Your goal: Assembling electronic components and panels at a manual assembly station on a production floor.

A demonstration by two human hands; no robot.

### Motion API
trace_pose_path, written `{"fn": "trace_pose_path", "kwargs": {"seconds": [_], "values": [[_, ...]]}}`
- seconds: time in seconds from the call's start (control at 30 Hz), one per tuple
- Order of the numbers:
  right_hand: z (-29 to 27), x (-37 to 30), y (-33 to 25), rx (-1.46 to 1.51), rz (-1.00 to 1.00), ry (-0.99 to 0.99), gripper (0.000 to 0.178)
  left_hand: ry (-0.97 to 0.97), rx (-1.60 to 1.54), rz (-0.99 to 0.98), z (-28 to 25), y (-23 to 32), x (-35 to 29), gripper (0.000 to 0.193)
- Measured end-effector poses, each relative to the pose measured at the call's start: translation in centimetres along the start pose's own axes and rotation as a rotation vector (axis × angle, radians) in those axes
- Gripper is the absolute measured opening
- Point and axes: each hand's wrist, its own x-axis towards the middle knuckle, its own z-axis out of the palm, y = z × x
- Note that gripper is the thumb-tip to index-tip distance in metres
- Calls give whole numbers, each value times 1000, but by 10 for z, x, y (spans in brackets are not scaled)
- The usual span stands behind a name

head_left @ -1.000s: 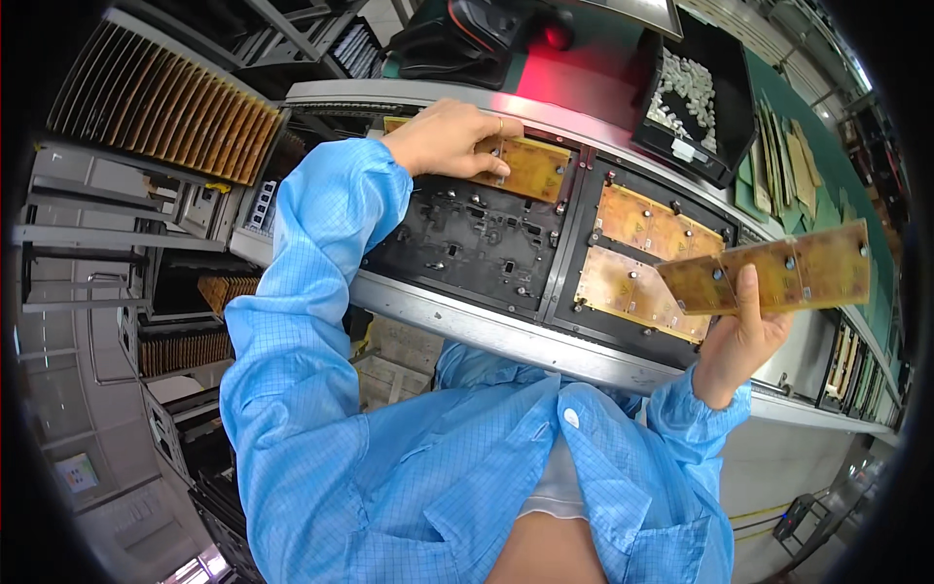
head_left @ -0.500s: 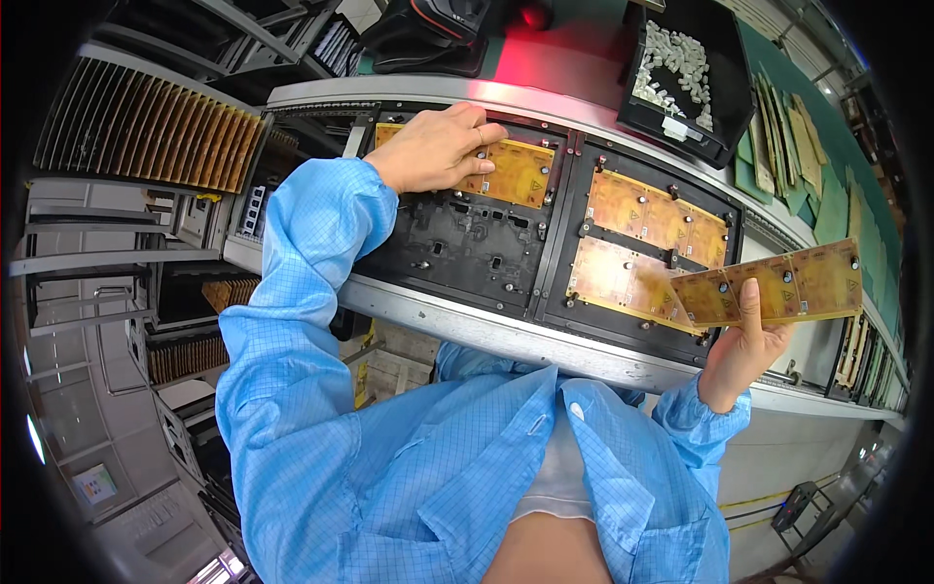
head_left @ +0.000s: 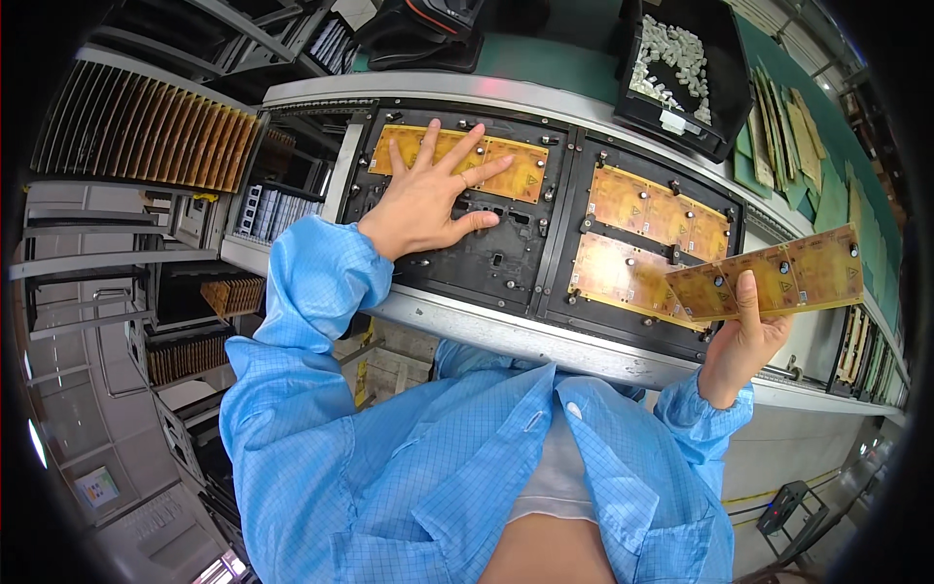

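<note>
My left hand [head_left: 425, 202] lies with fingers spread over an amber circuit board panel [head_left: 523, 173], its fingertips on the panel and its thumb over the black fixture plate [head_left: 452, 268]. That panel sits in the far half of the left fixture; the near half bears no panel. In my right hand [head_left: 744, 352] is another amber circuit board panel [head_left: 822, 271], gripped at its near edge with the thumb on top and tilted above the right fixture's corner. Two more panels, a far one [head_left: 657, 214] and a near one [head_left: 613, 274], lie in the right fixture; the held panel partly covers the near one.
A black bin [head_left: 715, 144] of small white parts [head_left: 669, 66] stands beyond the right fixture. Thin green and tan boards [head_left: 793, 141] lean at the far right. To the left is a rack of amber boards [head_left: 146, 127]. A metal rail [head_left: 525, 333] edges the near side.
My left hand has moved nearer and its fingers have spread out, uncovering more of the panel's far edge. The red glow at the back has faded. My right hand stays nearly still with its panel.
</note>
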Motion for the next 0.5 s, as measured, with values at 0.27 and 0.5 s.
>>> {"fn": "trace_pose_path", "kwargs": {"seconds": [0.27, 0.5], "values": [[13, -17, -6, 18, 28, -97, 39, -18, -87, -52, 4, -1, 2, 68], [46, -45, -3, 302, 154, -283, 37, 315, -583, 256, -31, 52, -9, 60]]}}
